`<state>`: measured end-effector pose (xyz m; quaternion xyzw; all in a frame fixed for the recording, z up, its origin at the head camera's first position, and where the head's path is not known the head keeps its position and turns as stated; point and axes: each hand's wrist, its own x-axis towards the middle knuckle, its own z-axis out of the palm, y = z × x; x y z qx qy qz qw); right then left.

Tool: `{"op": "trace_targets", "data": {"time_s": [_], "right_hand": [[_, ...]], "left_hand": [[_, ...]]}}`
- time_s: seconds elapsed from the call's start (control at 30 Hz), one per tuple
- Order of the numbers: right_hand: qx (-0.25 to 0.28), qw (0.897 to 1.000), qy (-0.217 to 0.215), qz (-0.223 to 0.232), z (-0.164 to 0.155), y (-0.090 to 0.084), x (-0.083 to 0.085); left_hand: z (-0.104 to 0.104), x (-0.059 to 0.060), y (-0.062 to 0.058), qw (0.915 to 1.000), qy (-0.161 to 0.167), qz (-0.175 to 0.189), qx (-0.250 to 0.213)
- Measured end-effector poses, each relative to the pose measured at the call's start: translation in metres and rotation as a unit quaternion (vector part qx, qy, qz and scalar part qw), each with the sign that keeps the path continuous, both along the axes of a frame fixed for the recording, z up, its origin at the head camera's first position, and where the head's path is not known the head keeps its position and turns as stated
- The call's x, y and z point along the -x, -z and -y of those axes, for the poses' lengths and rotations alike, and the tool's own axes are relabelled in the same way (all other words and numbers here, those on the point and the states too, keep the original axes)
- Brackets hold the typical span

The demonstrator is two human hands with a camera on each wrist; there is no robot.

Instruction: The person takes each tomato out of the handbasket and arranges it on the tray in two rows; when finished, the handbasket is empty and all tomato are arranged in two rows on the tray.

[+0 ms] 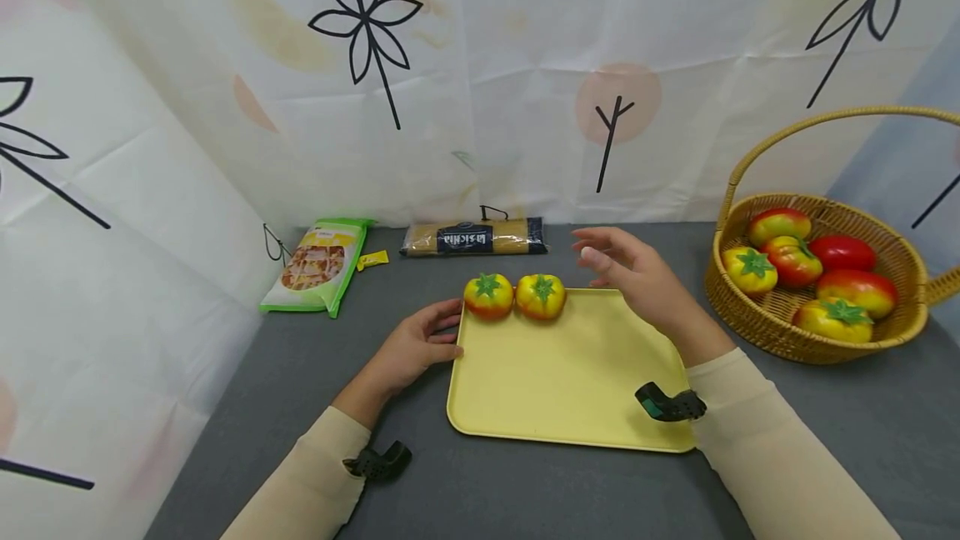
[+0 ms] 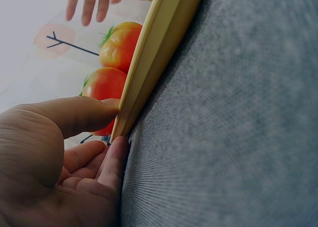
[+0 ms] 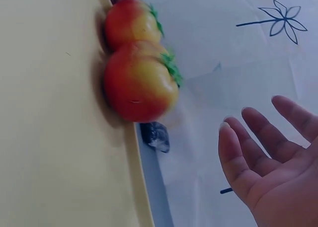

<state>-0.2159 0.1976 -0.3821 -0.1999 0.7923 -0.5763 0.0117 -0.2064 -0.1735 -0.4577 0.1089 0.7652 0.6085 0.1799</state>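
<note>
A: Left hand position?

B: Resting on the grey tabletop at the left edge of the yellow tray, near its far left corner. In the left wrist view the thumb lies on top of the tray's rim and the fingers curl in under it, so the hand pinches the tray's edge. Forearm runs back toward the body in a cream sleeve.

A: Right hand?

B: Raised over the tray's far right corner, holding nothing. Fingers are spread and only slightly bent, pointing left toward the tomatoes; the right wrist view shows the palm open, fingers apart, clear of the fruit.

A: Where are the tomatoes?

B: Two on the tray, against its far rim, touching each other: left tomato and right tomato, both red-yellow with green calyx upward. The left one sits just beside the left hand's fingertips; the right one is near the right hand, not touched.

A: Surroundings?

B: Wicker basket with a handle at right, well apart from the tray, holding more tomatoes. Along the back curtain: a spaghetti packet lying flat and a green snack bag leaning at left.
</note>
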Motion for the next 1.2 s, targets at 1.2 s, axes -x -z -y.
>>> {"op": "trace_targets", "data": {"time_s": [1.2], "right_hand": [[0.262,0.961,0.083,-0.037,-0.133,-0.002,-0.031]], "left_hand": [[0.000,0.000,0.001,1.0000,0.000,-0.006,0.002]]}}
